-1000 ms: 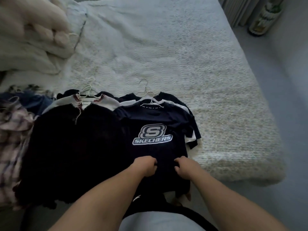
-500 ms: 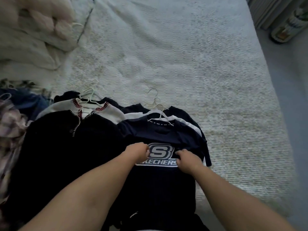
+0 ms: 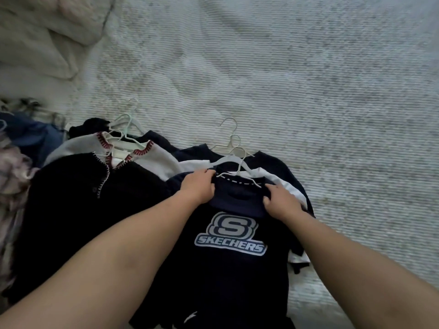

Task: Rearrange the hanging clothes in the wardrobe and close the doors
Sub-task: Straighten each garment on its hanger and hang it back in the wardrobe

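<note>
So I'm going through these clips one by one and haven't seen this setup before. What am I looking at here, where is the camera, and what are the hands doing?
There is no robot here. A person wears a wide-angle camera on the head, so the picture looks forward and down along both bare forearms.

The surface is a bed with a pale textured cover. On its near left part lie clothes on hangers, overlapping in a pile. On top of the right stack is a navy Skechers T-shirt on a white hanger. Beside it lies a black cardigan over a grey top with red stitching. A plaid garment sits at the far left edge.

The left hand and the right hand each grip the T-shirt at a shoulder, on either side of the collar. No wardrobe is in view.
</note>
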